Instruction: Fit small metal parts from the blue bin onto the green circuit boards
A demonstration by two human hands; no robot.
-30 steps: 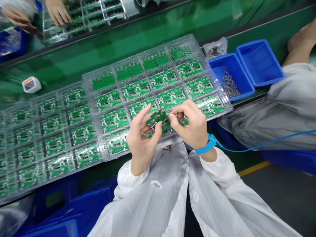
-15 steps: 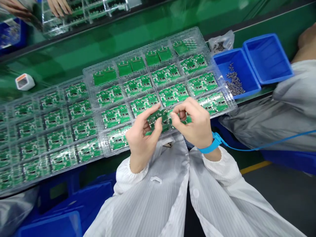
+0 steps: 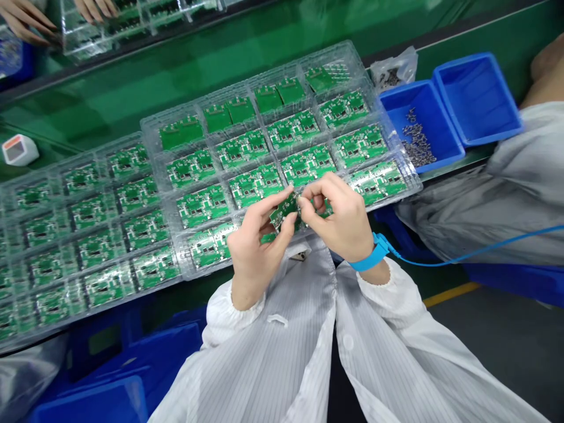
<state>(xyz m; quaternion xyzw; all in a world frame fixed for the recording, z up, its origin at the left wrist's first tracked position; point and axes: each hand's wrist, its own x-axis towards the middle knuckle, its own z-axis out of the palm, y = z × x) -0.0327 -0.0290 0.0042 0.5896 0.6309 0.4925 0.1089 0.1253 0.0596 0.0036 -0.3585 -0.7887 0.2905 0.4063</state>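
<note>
My left hand (image 3: 261, 247) grips a green circuit board (image 3: 283, 212) between thumb and fingers, tilted above the near row of a clear plastic tray (image 3: 183, 258). At the board's right edge, the thumb and forefinger of my right hand (image 3: 337, 218) are pinched together; what they hold, if anything, is too small to make out. Green circuit boards (image 3: 251, 185) lie in the tray's compartments around and beyond my hands. A blue strap (image 3: 372, 254) with a cord circles my right wrist.
Right of the tray stand a blue bin (image 3: 434, 123) with small metal parts, another blue bin (image 3: 478, 100) and a plastic bag (image 3: 394, 70). A second tray lies left. A white device (image 3: 20, 150) sits behind it. Other people's hands show top left; a sleeve at right.
The board in my left hand has tilted and risen into clearer view. My right hand has moved slightly left, its fingertips now at the board's edge. The whole view has shifted a little.
</note>
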